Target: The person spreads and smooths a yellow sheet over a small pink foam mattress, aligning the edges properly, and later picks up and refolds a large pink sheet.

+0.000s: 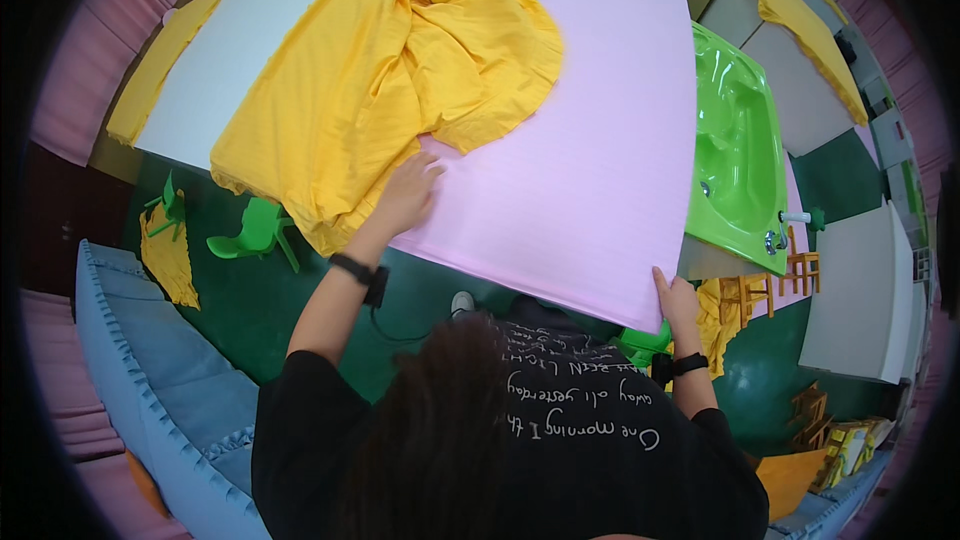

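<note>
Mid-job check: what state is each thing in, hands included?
Yellow cloth: rumpled, partly hanging over the near edge.
Pink tabletop: flat, partly covered by the cloth.
Green basin: open-topped.
Larger green chair at left: upright.
Left hand: at the cloth's edge, grip unclear.
Right hand: at the tabletop's near-right corner, grip unclear.

Black T-shirt (620, 470), white lettering, black wristbands (690, 364)

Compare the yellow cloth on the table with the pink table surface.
The yellow cloth is rumpled into folds, while the pink table surface is smooth. The yellow cloth drapes over the near edge beside the left hand; the pink table surface ends in a corner by the right hand.
</note>
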`<state>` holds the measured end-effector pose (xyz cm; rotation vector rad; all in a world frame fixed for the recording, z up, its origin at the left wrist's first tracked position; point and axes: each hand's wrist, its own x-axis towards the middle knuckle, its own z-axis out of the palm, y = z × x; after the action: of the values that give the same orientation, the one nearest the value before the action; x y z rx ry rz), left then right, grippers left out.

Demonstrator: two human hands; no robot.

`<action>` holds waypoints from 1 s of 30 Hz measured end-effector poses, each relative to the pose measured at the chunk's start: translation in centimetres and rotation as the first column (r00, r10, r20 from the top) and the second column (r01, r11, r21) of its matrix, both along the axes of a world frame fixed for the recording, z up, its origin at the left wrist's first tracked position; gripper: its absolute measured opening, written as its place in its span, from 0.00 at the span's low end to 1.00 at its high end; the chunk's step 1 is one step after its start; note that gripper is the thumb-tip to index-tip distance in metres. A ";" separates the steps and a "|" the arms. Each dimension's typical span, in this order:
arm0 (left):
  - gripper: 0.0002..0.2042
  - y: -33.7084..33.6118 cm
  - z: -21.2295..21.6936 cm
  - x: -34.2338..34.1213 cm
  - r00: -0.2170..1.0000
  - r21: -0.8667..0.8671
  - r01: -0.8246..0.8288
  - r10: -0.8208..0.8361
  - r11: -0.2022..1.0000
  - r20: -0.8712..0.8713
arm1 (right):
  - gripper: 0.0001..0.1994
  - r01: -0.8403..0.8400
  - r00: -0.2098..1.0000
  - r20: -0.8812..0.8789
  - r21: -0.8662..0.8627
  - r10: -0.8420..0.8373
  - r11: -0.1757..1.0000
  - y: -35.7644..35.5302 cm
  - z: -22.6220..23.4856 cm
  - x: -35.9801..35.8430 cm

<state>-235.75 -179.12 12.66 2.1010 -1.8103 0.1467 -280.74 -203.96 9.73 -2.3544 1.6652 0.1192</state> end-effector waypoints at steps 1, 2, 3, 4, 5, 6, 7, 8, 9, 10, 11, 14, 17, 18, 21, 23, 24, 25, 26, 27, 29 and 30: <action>0.26 -2.3 -0.4 -1.0 0.996 -0.069 -0.067 0.071 0.995 0.048 | 0.36 0.000 1.000 0.000 -0.003 0.000 1.000 0.1 -0.1 -0.2; 0.28 -4.2 -0.9 -1.1 0.985 -0.144 -0.128 0.143 0.981 0.093 | 0.36 0.008 1.000 0.010 -0.009 -0.008 1.000 0.2 0.0 -0.2; 0.28 -5.7 -1.0 -0.4 0.985 -0.153 -0.126 0.141 0.980 0.095 | 0.36 0.016 1.000 0.020 -0.017 -0.016 1.000 0.3 0.1 -0.2; 0.28 -7.1 -1.7 0.6 0.939 -0.150 -0.335 0.342 0.930 0.021 | 0.35 0.025 0.999 0.037 0.005 -0.025 1.000 0.3 -0.1 -0.1; 0.28 -8.5 -2.3 1.4 0.849 -0.134 -0.528 0.525 0.839 -0.057 | 0.35 0.021 0.999 0.037 -0.009 -0.021 1.000 0.6 0.0 0.0; 0.28 -9.1 -3.0 2.9 0.846 -0.148 -0.533 0.530 0.833 -0.064 | 0.35 0.028 0.998 0.054 0.003 -0.028 1.000 0.9 0.2 0.2; 0.23 -8.8 -3.7 4.9 0.767 -0.096 -0.642 0.636 0.761 -0.086 | 0.35 0.024 0.997 0.072 0.015 -0.025 1.000 1.1 0.3 0.5; 0.19 -9.6 -3.2 5.0 0.687 -0.040 -0.725 0.718 0.687 -0.111 | 0.34 0.031 0.996 0.088 0.006 -0.031 1.000 1.1 0.0 0.1; 0.19 -10.4 -2.9 4.8 0.685 -0.055 -0.727 0.717 0.685 -0.128 | 0.34 0.034 0.994 0.104 -0.003 -0.033 0.999 1.2 -0.4 -0.3; 0.16 -11.4 -1.3 3.7 0.751 0.104 -0.651 0.658 0.752 -0.059 | 0.34 0.035 0.992 0.117 0.001 -0.035 0.999 1.1 -0.9 -0.8; 0.14 -11.7 0.6 2.7 0.809 0.263 -0.568 0.588 0.780 0.003 | 0.33 0.019 0.991 0.134 -0.017 -0.016 1.000 1.1 -1.3 -1.2; 0.12 -14.0 3.4 -4.8 0.911 0.141 -0.350 0.371 0.926 -0.178 | 0.34 0.015 0.990 0.140 -0.007 -0.014 1.000 1.1 -0.8 -1.6; 0.22 -16.2 6.5 -14.5 0.877 0.088 -0.029 0.068 0.996 -0.475 | 0.27 -0.167 0.985 0.059 0.041 0.164 0.985 0.2 1.8 -1.7; 0.21 -16.5 8.2 -18.1 0.869 0.069 0.063 -0.021 0.996 -0.494 | 0.25 -0.237 0.970 0.061 0.032 0.234 0.971 0.8 4.4 -0.9; 0.16 -18.4 10.4 -26.7 0.640 -0.262 0.163 -0.304 0.951 -0.705 | 0.31 -0.571 0.686 0.489 -0.096 0.538 0.815 2.4 8.5 1.7; 0.16 -19.8 10.2 -29.1 0.526 -0.337 0.196 -0.389 0.921 -0.756 | 0.34 -0.615 0.453 0.695 -0.210 0.558 0.760 3.8 7.0 4.0; 0.18 -20.2 10.5 -29.6 0.494 -0.254 0.223 -0.333 0.941 -0.803 | 0.33 -0.577 0.370 0.779 -0.235 0.506 0.782 4.0 5.7 5.4; 0.20 -20.5 10.6 -29.7 0.465 -0.171 0.247 -0.272 0.954 -0.843 | 0.33 -0.541 0.272 0.848 -0.255 0.454 0.801 3.4 4.7 6.4; 0.25 -20.5 9.7 -29.7 0.336 -0.372 0.270 -0.449 0.888 -0.828 | 0.33 -0.549 0.273 0.844 -0.258 0.462 0.795 2.4 4.2 7.1; 0.25 -20.5 8.8 -29.6 0.338 -0.379 0.259 -0.451 0.888 -0.826 | 0.30 -0.542 0.188 0.966 -0.047 0.176 0.839 1.0 3.8 8.0; 0.26 -19.1 8.2 -28.8 0.397 -0.440 0.418 -0.596 0.795 -0.698 | 0.26 -0.576 0.013 0.893 0.374 -0.449 0.726 -1.3 3.2 10.1; 0.24 -18.3 7.9 -28.4 0.347 -0.424 0.442 -0.587 0.791 -0.732 | 0.23 -0.621 -0.056 0.703 0.532 -0.709 0.576 -2.4 3.1 11.1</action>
<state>-264.13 -197.38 20.60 0.9980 -1.5961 -0.7665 -269.65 -206.39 12.79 -0.7587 0.4560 -0.6508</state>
